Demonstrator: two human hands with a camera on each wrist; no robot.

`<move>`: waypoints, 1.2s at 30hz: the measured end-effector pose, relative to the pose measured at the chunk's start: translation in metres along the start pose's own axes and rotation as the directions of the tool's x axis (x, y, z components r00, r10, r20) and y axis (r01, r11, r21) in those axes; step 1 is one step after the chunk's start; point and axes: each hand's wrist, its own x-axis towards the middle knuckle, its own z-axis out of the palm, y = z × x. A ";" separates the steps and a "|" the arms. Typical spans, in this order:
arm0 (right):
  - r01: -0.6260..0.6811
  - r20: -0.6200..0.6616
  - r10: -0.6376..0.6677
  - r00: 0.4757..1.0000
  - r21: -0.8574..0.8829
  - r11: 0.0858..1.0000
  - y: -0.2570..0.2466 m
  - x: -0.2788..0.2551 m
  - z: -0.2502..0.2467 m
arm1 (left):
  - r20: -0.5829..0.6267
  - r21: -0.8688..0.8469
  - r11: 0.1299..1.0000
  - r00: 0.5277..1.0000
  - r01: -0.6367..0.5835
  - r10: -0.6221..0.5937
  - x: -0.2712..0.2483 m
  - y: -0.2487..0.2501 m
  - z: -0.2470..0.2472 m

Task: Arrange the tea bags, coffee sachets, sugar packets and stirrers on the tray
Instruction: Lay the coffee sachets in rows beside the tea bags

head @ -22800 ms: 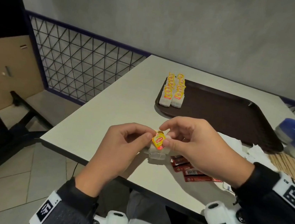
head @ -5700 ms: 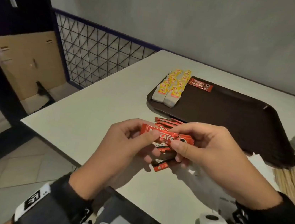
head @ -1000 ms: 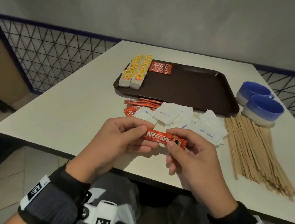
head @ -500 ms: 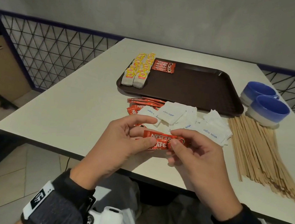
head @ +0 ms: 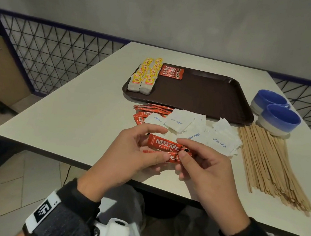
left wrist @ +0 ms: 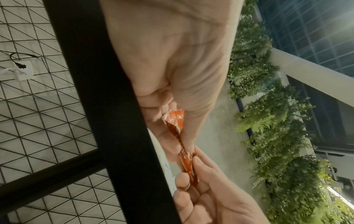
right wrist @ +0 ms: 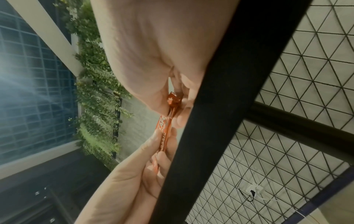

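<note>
Both hands hold red coffee sachets [head: 165, 145] just above the table's near edge. My left hand [head: 137, 151] pinches their left ends, my right hand [head: 194, 158] pinches the right ends. The wrist views show the same sachets [left wrist: 184, 151] [right wrist: 164, 125] edge-on between thumbs and fingers. On the brown tray [head: 202, 96], two rows of yellow-tagged tea bags [head: 146, 75] fill the far left corner, with a small stack of coffee sachets [head: 171, 72] beside them. More coffee sachets [head: 143, 112], white sugar packets [head: 194, 130] and wooden stirrers [head: 268, 161] lie on the table in front of the tray.
Two blue bowls [head: 276, 113] stand right of the tray. A wire mesh railing [head: 51, 50] runs behind the white table [head: 72, 119] on the left and right. The table's dark edge [left wrist: 107, 106] crosses both wrist views.
A second sachet now shows under the first between my hands. The hands stay at the table's near edge, having lifted slightly toward the sugar packets.
</note>
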 end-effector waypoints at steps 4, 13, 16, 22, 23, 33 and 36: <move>-0.006 -0.002 0.006 1.000 -0.018 1.000 0.000 0.000 0.001 | -0.023 0.057 0.998 0.999 -0.031 0.032 0.000 -0.003 -0.001; 0.104 0.045 -0.095 0.995 -0.298 0.949 0.000 -0.003 0.005 | -0.025 0.180 0.981 0.996 -0.078 0.084 -0.004 -0.003 0.001; 0.154 0.111 -0.118 0.987 -0.416 0.896 -0.010 0.000 0.004 | -0.045 0.156 0.985 0.995 -0.080 0.088 -0.005 -0.002 -0.002; 0.242 0.392 0.016 0.920 -0.600 0.763 -0.058 0.034 0.005 | -0.084 0.101 0.988 0.988 -0.118 0.126 -0.001 0.001 -0.013; 0.297 0.426 0.009 0.905 -0.646 0.703 -0.064 0.042 0.007 | -0.092 0.107 0.986 0.986 -0.130 0.140 0.001 0.003 -0.013; 0.403 0.503 0.228 0.834 -0.837 0.371 -0.115 0.126 0.026 | -0.357 -0.016 0.979 0.915 -0.205 0.186 0.023 0.000 -0.021; 0.265 0.360 0.168 0.918 -0.870 0.417 -0.118 0.194 0.014 | -0.455 0.021 0.980 0.871 -0.196 0.184 0.027 -0.010 -0.026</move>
